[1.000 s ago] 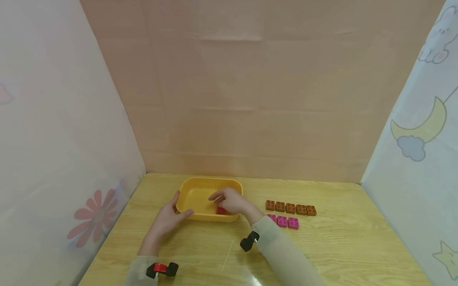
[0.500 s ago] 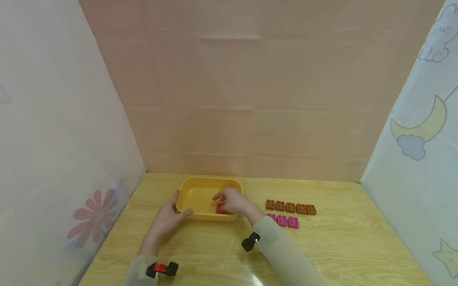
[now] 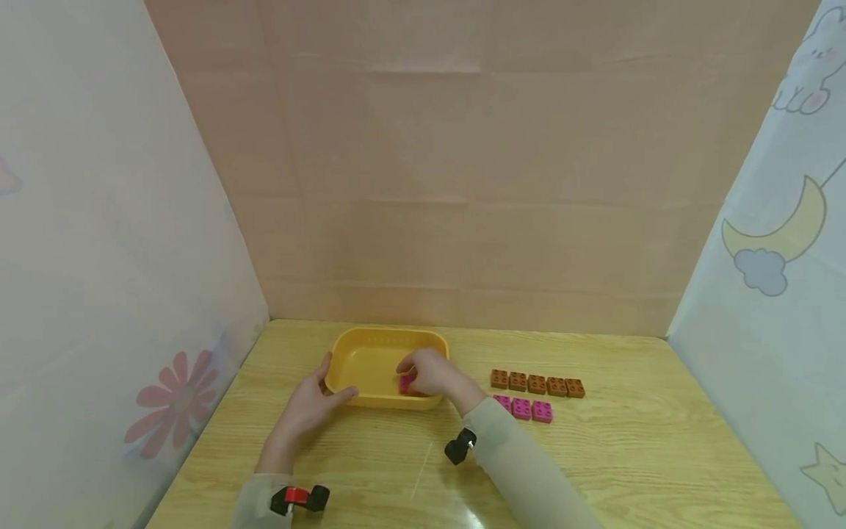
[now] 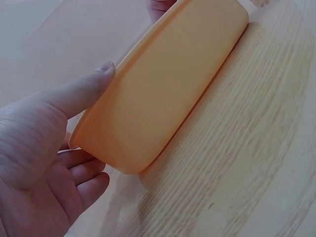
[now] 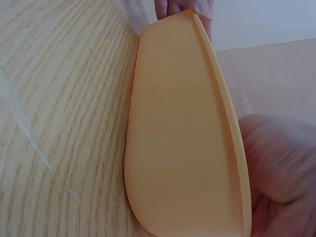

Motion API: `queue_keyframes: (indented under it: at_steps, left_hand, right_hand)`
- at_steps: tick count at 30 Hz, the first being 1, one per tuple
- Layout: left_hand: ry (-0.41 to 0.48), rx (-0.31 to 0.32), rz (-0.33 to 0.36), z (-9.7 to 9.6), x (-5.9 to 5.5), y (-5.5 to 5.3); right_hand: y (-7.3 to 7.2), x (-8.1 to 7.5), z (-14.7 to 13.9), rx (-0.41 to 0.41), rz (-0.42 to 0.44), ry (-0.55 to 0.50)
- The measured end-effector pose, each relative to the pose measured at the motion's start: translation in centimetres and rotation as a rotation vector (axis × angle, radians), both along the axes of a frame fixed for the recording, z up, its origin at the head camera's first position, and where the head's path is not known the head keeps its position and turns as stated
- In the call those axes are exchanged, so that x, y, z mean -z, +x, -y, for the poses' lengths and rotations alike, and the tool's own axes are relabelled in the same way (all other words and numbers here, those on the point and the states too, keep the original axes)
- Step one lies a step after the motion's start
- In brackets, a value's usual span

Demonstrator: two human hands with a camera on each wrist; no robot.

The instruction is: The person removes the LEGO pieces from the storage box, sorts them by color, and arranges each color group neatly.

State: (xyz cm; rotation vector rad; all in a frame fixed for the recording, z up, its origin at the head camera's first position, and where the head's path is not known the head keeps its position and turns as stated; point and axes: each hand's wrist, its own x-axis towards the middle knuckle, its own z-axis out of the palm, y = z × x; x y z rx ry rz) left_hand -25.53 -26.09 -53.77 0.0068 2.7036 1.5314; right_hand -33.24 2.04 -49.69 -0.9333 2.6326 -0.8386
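Observation:
A yellow plastic tray [image 3: 370, 401] stands on the table. My left hand [image 3: 311, 402] grips its left end, and the left wrist view shows the thumb over the rim and the fingers beneath it. My right hand [image 3: 431, 373] reaches into the tray's right part, fingers curled around a pink toy building brick [image 3: 404, 384]. The hand covers part of that brick. In the right wrist view the tray wall [image 5: 182, 118] hides the fingertips and the brick.
Right of the tray, several orange-brown building bricks [image 3: 537, 385] lie in a row. A shorter row of pink bricks [image 3: 521, 409] lies nearer, partly behind the right forearm. Paper-covered walls [image 3: 423, 220] enclose the wooden table [image 3: 634, 426] at the back and sides.
A red brick showed under my right fingers one second ago; a pink one shows there now. The right hand has shifted slightly right, its fingers drawing in. Left hand and tray stayed still.

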Motion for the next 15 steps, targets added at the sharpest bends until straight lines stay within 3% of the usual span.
queue_keyframes:
  at_steps: [7, 15]
  left_hand:
    - [-0.011, 0.001, -0.013, -0.05, -0.03, 0.05]
    - [-0.001, 0.003, -0.012, -0.06, -0.2, 0.12]
  right_hand:
    - [-0.18, 0.06, 0.02, -0.013, -0.061, 0.044]
    - [-0.21, 0.04, 0.06, -0.006, -0.057, 0.076]
